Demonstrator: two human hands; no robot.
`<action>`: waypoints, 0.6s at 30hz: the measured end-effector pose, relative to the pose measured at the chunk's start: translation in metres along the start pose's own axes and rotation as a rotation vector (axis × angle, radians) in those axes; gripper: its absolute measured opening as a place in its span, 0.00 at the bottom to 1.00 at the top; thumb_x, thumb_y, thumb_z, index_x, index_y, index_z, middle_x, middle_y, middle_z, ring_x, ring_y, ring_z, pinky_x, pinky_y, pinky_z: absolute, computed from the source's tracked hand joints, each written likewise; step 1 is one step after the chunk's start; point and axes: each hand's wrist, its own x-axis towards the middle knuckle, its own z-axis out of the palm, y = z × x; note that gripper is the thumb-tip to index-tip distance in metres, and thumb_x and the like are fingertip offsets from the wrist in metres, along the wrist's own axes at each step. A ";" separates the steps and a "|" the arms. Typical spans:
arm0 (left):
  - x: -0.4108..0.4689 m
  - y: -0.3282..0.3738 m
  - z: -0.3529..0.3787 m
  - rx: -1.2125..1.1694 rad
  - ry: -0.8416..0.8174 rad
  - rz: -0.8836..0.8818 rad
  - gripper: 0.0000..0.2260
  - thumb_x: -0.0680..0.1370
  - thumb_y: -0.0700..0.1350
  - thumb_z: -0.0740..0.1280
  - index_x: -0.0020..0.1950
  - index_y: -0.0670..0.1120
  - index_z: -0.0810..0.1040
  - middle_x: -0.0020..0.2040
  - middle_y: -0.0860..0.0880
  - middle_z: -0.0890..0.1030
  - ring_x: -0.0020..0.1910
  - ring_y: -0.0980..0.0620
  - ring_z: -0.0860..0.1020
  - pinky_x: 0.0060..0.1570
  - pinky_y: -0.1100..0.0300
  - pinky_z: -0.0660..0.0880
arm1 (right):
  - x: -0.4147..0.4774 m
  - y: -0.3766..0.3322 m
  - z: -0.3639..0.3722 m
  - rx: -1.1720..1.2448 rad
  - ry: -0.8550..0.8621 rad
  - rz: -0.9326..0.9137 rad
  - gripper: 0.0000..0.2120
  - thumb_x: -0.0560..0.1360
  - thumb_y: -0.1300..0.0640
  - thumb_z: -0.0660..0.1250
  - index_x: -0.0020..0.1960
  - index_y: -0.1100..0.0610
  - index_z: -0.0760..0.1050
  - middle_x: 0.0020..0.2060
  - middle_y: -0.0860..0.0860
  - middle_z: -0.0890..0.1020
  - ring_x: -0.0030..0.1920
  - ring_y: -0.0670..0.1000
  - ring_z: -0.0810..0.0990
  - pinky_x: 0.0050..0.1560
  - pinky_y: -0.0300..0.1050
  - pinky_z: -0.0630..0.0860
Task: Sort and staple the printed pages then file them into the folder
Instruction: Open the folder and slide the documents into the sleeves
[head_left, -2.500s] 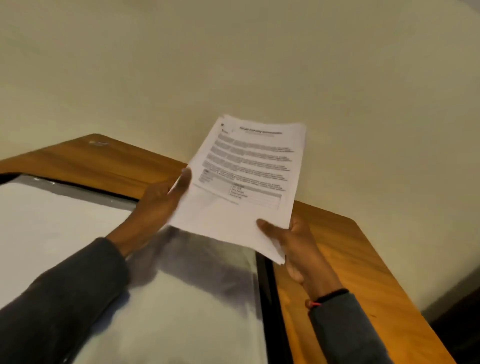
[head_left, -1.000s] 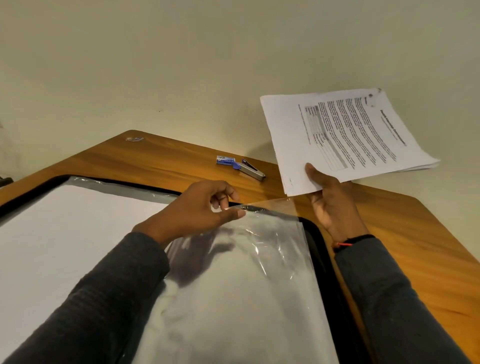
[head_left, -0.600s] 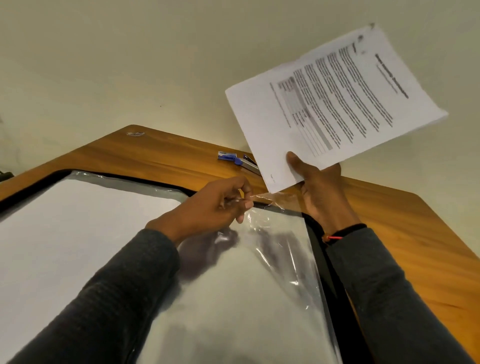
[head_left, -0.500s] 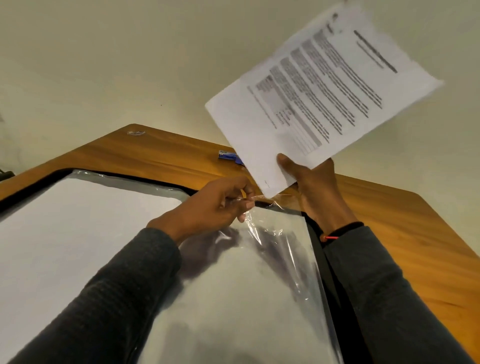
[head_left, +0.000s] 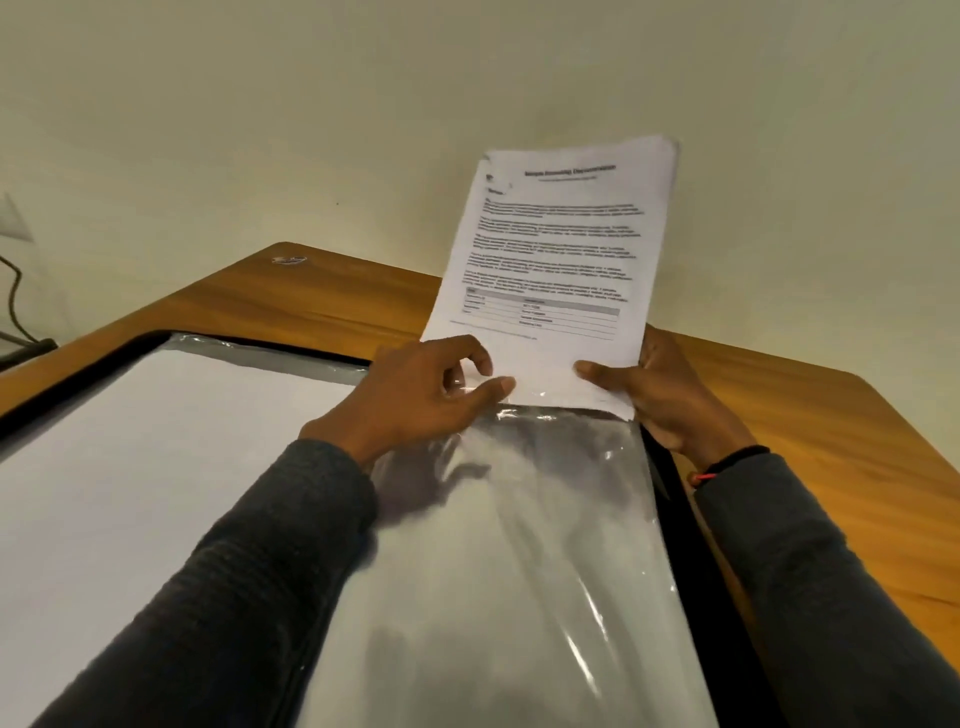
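The stack of printed pages (head_left: 561, 249) stands upright and tilted away from me, its bottom edge at the mouth of a clear plastic sleeve (head_left: 509, 545) in the open black folder (head_left: 691, 545). My right hand (head_left: 670, 400) grips the pages at their lower right corner. My left hand (head_left: 421, 395) pinches the sleeve's top edge beside the pages' lower left corner, holding it up. The folder's left side shows a white sheet (head_left: 130, 467) under plastic. The stapler is hidden behind the pages.
The folder lies on a wooden table (head_left: 831, 441) against a cream wall. A small sticker (head_left: 289, 259) marks the table's far left corner. A dark cable (head_left: 15, 306) hangs at the far left edge.
My right hand swung the pages from a raised, sideways tilt down to upright at the sleeve's mouth. My left hand kept its pinch on the sleeve's edge. The stapler went out of sight.
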 end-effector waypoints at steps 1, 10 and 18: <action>0.000 -0.005 -0.003 0.062 -0.018 -0.028 0.18 0.71 0.68 0.61 0.50 0.57 0.77 0.39 0.56 0.81 0.40 0.58 0.78 0.54 0.48 0.76 | -0.001 0.002 -0.003 0.007 -0.019 0.005 0.27 0.70 0.70 0.72 0.69 0.62 0.72 0.62 0.55 0.80 0.62 0.53 0.80 0.63 0.53 0.76; 0.002 -0.016 -0.013 0.020 0.047 -0.081 0.06 0.78 0.44 0.67 0.49 0.56 0.73 0.46 0.56 0.79 0.50 0.52 0.77 0.63 0.40 0.69 | -0.003 0.003 0.001 -0.031 -0.179 0.116 0.28 0.70 0.72 0.72 0.68 0.60 0.73 0.61 0.54 0.82 0.61 0.53 0.81 0.59 0.47 0.79; 0.001 0.004 0.018 0.048 0.005 0.028 0.22 0.66 0.71 0.66 0.47 0.55 0.77 0.41 0.60 0.79 0.48 0.57 0.77 0.58 0.46 0.72 | -0.006 0.002 0.003 -0.015 -0.240 0.226 0.22 0.71 0.73 0.69 0.60 0.55 0.77 0.53 0.48 0.85 0.54 0.48 0.84 0.48 0.39 0.81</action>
